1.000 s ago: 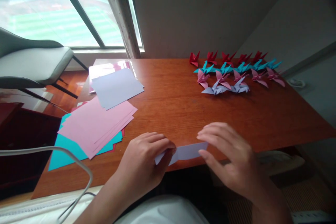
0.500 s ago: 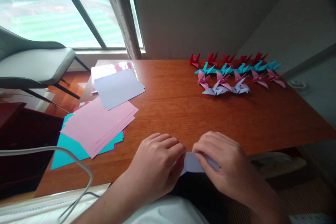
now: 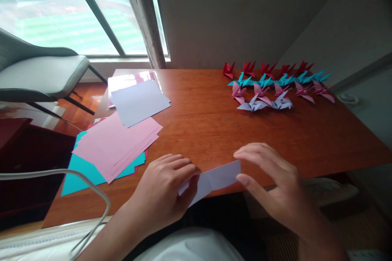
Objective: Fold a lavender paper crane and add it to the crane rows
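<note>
My left hand [image 3: 173,185] is closed on one end of a folded strip of pale lavender paper [image 3: 225,176] at the table's front edge. A crease crosses the strip near its middle, and its left end is hidden in my fingers. My right hand [image 3: 272,187] is open beside the strip's free right end, thumb and fingers apart. Its thumb tip is very close to the paper; whether they touch I cannot tell.
On the wooden table [image 3: 196,130], pink sheets [image 3: 114,147], turquoise sheets [image 3: 81,179] and lavender sheets [image 3: 141,102] lie at left. Rows of red cranes [image 3: 268,68], turquoise cranes [image 3: 265,80], pink cranes [image 3: 260,93] and lavender cranes [image 3: 257,105] stand back right. A white cable [image 3: 104,195] curves at lower left.
My right hand has let go of the paper, opened and moved slightly right. My left hand has shifted left with the strip, whose right end now tilts upward.
</note>
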The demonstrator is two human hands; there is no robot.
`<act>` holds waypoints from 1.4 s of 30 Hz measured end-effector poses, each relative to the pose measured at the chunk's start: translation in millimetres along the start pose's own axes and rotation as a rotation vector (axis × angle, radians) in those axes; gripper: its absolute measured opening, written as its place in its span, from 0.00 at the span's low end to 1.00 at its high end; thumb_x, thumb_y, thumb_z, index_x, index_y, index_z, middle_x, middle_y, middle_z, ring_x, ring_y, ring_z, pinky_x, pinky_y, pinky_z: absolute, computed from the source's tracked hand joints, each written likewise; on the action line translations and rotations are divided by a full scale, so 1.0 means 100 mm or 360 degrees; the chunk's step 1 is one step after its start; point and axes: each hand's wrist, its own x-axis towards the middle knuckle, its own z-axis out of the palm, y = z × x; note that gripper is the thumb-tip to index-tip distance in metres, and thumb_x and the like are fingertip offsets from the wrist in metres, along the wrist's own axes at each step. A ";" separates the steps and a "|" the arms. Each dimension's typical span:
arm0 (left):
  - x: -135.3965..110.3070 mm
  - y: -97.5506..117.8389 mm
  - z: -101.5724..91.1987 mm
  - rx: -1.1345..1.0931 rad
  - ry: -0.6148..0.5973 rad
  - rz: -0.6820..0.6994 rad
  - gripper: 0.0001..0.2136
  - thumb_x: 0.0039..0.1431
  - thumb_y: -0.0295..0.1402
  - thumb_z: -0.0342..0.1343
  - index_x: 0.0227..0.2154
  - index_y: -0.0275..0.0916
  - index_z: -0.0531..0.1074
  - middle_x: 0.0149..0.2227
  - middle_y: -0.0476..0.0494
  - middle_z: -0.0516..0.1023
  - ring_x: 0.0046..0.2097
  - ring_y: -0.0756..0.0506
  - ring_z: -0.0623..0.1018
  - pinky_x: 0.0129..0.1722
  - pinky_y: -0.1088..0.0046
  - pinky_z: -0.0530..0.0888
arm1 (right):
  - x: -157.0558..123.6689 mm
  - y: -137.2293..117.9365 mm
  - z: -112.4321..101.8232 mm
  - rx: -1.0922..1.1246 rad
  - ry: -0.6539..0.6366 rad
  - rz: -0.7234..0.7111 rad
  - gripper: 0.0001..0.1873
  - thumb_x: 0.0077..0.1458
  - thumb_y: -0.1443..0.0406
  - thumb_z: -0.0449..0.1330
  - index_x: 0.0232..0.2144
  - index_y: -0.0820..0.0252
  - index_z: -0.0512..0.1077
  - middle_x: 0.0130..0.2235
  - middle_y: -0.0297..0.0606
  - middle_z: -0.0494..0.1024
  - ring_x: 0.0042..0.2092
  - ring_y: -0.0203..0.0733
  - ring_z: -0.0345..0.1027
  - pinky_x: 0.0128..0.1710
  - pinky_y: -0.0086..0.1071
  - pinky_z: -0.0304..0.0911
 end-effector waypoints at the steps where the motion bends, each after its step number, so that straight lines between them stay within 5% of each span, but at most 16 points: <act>1: 0.01 0.03 0.01 -0.0006 -0.0002 0.0015 0.08 0.62 0.26 0.51 0.33 0.41 0.76 0.28 0.48 0.77 0.28 0.47 0.74 0.29 0.70 0.66 | 0.03 -0.03 0.04 0.0029 -0.0072 -0.0025 0.13 0.61 0.65 0.63 0.48 0.56 0.72 0.49 0.42 0.76 0.53 0.47 0.69 0.54 0.39 0.63; 4: 0.04 0.09 0.03 -0.0010 -0.0015 0.0033 0.08 0.61 0.26 0.52 0.33 0.41 0.76 0.27 0.48 0.77 0.29 0.46 0.74 0.29 0.69 0.66 | 0.11 -0.09 0.15 0.0058 -0.0244 -0.0025 0.02 0.62 0.67 0.62 0.39 0.56 0.74 0.39 0.38 0.78 0.43 0.44 0.71 0.45 0.38 0.65; 7: 0.04 0.11 0.04 -0.0030 -0.0019 0.0035 0.08 0.61 0.25 0.52 0.33 0.41 0.76 0.27 0.49 0.77 0.29 0.46 0.75 0.29 0.70 0.66 | 0.13 -0.10 0.19 0.0066 -0.0334 -0.0022 0.07 0.65 0.68 0.58 0.33 0.57 0.73 0.32 0.35 0.77 0.35 0.41 0.69 0.39 0.36 0.63; 19: -0.13 -0.18 -0.03 0.0053 0.0042 -0.0169 0.08 0.62 0.24 0.50 0.33 0.40 0.73 0.31 0.47 0.80 0.33 0.45 0.77 0.32 0.70 0.70 | 0.02 0.17 -0.14 -0.0015 -0.0200 0.0149 0.07 0.65 0.69 0.57 0.34 0.57 0.74 0.34 0.36 0.78 0.37 0.40 0.72 0.39 0.35 0.65; 26: 0.05 0.07 0.04 -0.0179 0.0023 -0.0087 0.06 0.66 0.30 0.53 0.41 0.41 0.74 0.38 0.44 0.81 0.39 0.44 0.78 0.38 0.68 0.72 | 0.04 0.04 0.03 0.0049 -0.0374 0.0057 0.07 0.66 0.67 0.58 0.34 0.56 0.73 0.34 0.35 0.77 0.37 0.41 0.70 0.39 0.36 0.63; 30: 0.14 0.17 0.11 -0.0251 -0.0094 -0.0029 0.06 0.65 0.28 0.52 0.34 0.40 0.74 0.31 0.48 0.78 0.32 0.47 0.75 0.33 0.70 0.69 | 0.06 -0.02 0.03 0.0068 -0.0401 0.0013 0.07 0.66 0.67 0.57 0.34 0.56 0.73 0.34 0.34 0.77 0.37 0.40 0.70 0.39 0.36 0.63; 42: -0.11 -0.09 0.00 -0.0171 0.0042 -0.0088 0.07 0.65 0.26 0.52 0.32 0.40 0.73 0.30 0.48 0.78 0.31 0.49 0.76 0.31 0.73 0.69 | -0.04 0.22 -0.23 0.0030 -0.0189 0.0054 0.07 0.65 0.69 0.58 0.34 0.56 0.74 0.34 0.36 0.78 0.37 0.40 0.73 0.39 0.34 0.67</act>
